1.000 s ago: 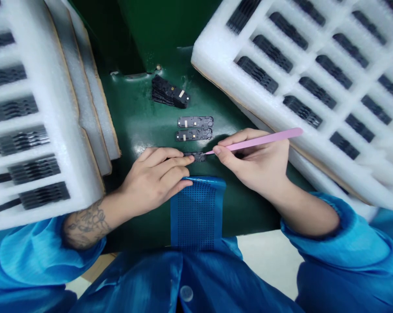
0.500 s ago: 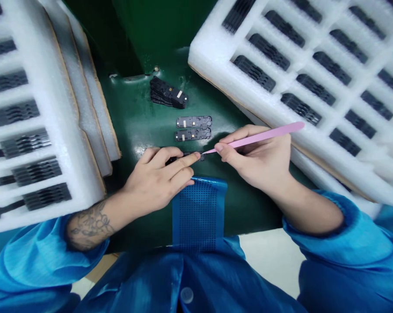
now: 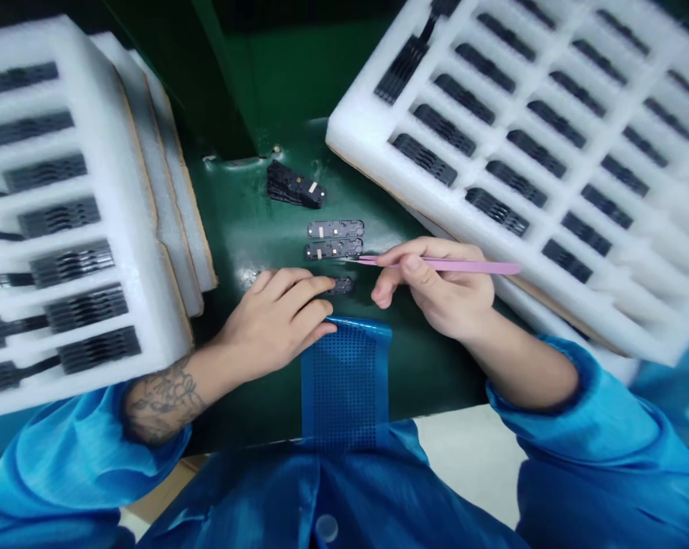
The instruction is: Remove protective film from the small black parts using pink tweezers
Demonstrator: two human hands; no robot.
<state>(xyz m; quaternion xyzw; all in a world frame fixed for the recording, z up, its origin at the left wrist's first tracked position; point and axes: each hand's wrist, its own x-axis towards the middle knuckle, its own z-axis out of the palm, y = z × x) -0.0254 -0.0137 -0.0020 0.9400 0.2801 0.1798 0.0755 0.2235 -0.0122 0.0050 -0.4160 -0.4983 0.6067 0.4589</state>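
Note:
My left hand [image 3: 281, 313] lies on the green table, fingers pressing down on a small black part [image 3: 341, 285] whose right end shows past the fingertips. My right hand [image 3: 436, 286] is closed on pink tweezers [image 3: 436, 264], held nearly level, their tip beside the nearer of two flat black parts [image 3: 334, 248] lying side by side just beyond. A small stack of the same black parts [image 3: 295, 186] sits farther back. A blue perforated sheet [image 3: 344, 374] lies under my left fingertips at the table's near edge.
White foam trays [image 3: 527, 114] with rows of slots holding black parts stand on the right, tilted. More such trays [image 3: 64, 213] are stacked on the left. The green table [image 3: 247, 221] shows between them.
The tweezers lifted off the part under my left fingers and swung level, tip now near the two flat parts. My left hand stays pressed on its part. The view shifted slightly.

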